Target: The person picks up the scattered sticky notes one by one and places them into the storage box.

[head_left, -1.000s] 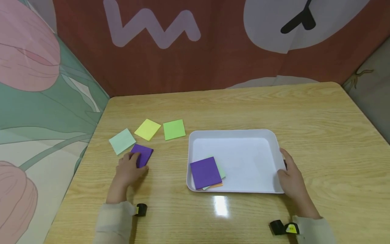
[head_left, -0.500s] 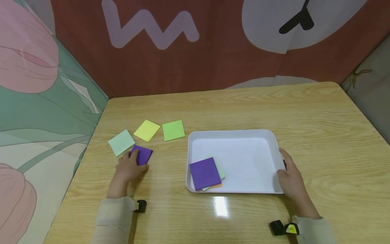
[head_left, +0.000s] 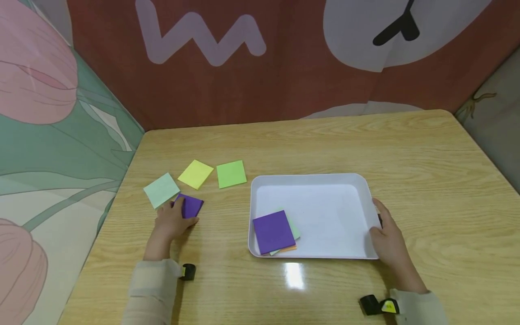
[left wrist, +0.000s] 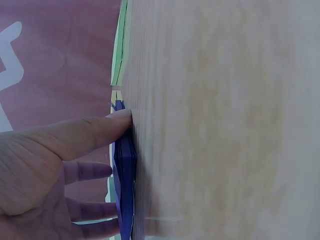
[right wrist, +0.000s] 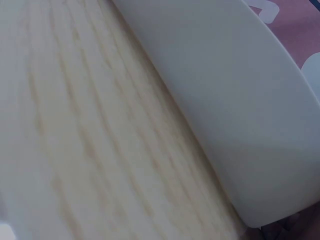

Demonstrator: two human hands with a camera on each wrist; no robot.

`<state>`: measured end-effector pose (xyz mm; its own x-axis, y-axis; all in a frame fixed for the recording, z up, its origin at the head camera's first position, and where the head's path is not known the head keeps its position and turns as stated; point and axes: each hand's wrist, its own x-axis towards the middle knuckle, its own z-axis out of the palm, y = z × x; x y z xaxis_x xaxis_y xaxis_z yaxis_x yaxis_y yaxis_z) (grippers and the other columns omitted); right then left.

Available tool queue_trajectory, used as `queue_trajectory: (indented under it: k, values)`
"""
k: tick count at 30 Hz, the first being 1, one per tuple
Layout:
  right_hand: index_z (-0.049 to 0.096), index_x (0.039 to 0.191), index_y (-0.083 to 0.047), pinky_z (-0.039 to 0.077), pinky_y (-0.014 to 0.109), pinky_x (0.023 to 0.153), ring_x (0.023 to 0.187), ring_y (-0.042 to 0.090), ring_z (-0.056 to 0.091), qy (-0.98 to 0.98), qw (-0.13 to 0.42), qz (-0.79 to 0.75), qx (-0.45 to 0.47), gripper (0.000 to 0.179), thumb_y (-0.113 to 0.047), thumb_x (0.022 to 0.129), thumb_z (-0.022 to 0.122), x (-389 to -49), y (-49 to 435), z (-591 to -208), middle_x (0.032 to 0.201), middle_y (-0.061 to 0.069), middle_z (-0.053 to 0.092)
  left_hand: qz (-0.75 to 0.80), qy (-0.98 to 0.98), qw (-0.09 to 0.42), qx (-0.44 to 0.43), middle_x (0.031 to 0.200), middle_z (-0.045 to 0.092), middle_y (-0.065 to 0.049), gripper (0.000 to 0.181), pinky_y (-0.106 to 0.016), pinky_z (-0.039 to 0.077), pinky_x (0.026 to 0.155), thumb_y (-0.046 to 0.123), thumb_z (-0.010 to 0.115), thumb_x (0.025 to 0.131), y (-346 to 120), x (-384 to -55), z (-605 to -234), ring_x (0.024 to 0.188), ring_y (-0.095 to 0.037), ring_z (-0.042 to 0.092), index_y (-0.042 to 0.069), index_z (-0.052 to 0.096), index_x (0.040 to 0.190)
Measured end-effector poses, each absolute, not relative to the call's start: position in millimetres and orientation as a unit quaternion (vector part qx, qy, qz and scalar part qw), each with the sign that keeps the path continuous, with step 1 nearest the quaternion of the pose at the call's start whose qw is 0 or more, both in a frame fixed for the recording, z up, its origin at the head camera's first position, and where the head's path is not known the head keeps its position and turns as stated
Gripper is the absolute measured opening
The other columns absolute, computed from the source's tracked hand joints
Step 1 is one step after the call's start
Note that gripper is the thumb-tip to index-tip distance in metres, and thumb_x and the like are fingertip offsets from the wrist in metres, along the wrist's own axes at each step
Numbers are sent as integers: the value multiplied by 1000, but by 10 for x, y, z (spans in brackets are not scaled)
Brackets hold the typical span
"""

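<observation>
In the head view my left hand point(head_left: 169, 223) is at a purple paper square point(head_left: 192, 206) on the left of the table. The left wrist view shows this folded paper point(left wrist: 126, 170) edge-on, in layers, with the thumb on its near edge and fingertips at its other side. My right hand point(head_left: 389, 241) grips the right end of a white tray point(head_left: 329, 216), thumb at the rim; its other fingers are partly hidden. Inside the tray's near left corner, another purple square point(head_left: 274, 232) lies over pale green and orange pieces. The right wrist view shows the tray's outer wall point(right wrist: 210, 100).
A mint square point(head_left: 161, 190), a yellow square point(head_left: 196, 174) and a green square point(head_left: 231, 174) lie beyond my left hand on the wooden table point(head_left: 317, 144). A printed curtain point(head_left: 243, 90) stands along the table's far edge.
My left forearm has edged slightly forward, while the fingers stay at the purple paper. The right hand and tray look the same.
</observation>
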<state>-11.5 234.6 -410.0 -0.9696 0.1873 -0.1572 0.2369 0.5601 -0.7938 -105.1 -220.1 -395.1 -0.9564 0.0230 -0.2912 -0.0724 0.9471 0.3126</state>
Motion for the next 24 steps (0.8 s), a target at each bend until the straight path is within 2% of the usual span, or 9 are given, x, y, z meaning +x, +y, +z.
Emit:
queue_trajectory:
  k: [9,16,24]
  values:
    - [6,139,-12,33,53,76,102,42,38,882,32,-453,127,63,3,81,26,-121,2341,-4100,119,33,35,183,973,137,-22,111,26,-32,80,-53,35,70,32,65,70,-2169,-1029,-3926,99,-44,25,0,25,132]
    - [6,139,-13,33,52,76,102,42,38,882,32,-453,126,63,3,82,26,-120,2346,-4109,119,33,35,156,980,126,-19,106,26,-31,81,-48,38,65,36,67,66,-2099,-1013,-3862,94,-43,26,5,31,132]
    - [6,139,-12,32,53,77,102,43,38,883,28,-452,125,63,3,82,26,-123,2343,-4109,119,33,35,132,982,137,-12,105,27,-31,82,-48,40,62,37,69,62,-2044,-1023,-3867,95,-44,27,7,34,130]
